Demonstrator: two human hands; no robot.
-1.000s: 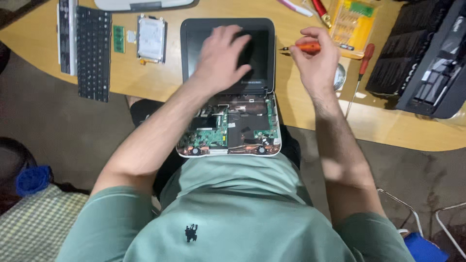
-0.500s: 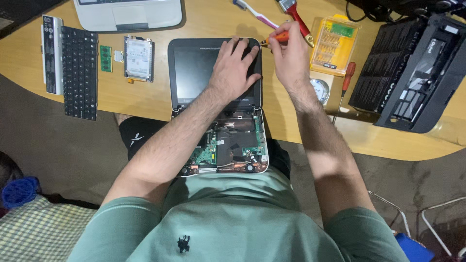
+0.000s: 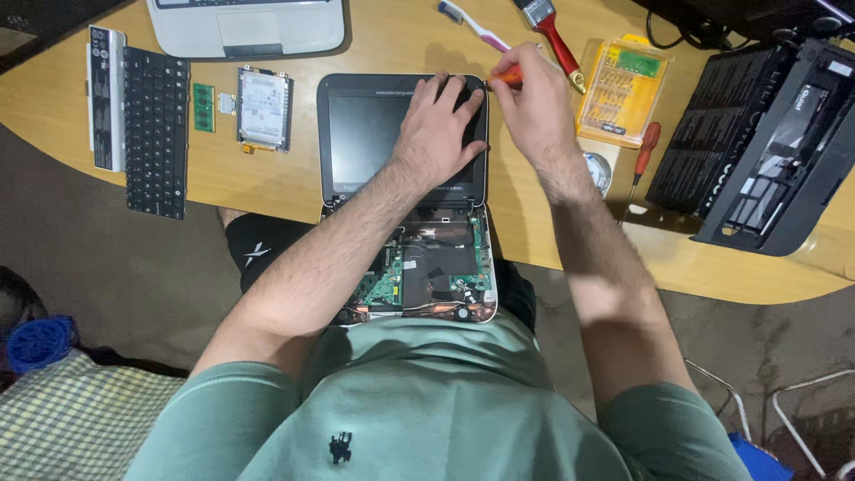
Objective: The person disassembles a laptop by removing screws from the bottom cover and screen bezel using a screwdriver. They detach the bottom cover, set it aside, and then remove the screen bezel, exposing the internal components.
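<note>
Right hand [image 3: 533, 107] closed around an orange-handled screwdriver [image 3: 509, 77], tip at the top right corner of the small laptop's screen lid [image 3: 374, 134]; left hand [image 3: 441, 129] lies flat and spread on that lid, pinning it near the desk [image 3: 294, 191] front edge. Risk, as I judge it: a slipped tip could gouge the bezel, and the exposed base [image 3: 423, 276] overhangs the lap. Toothbrush [image 3: 472, 25], brush [image 3: 548, 27] and yellow bit case [image 3: 622, 89] crowd the right; the left has more room.

Hard drive [image 3: 264, 109] left of opened laptop [image 3: 401, 178], bit case [image 3: 622, 89] right, keyboard [image 3: 156, 132] far left
</note>
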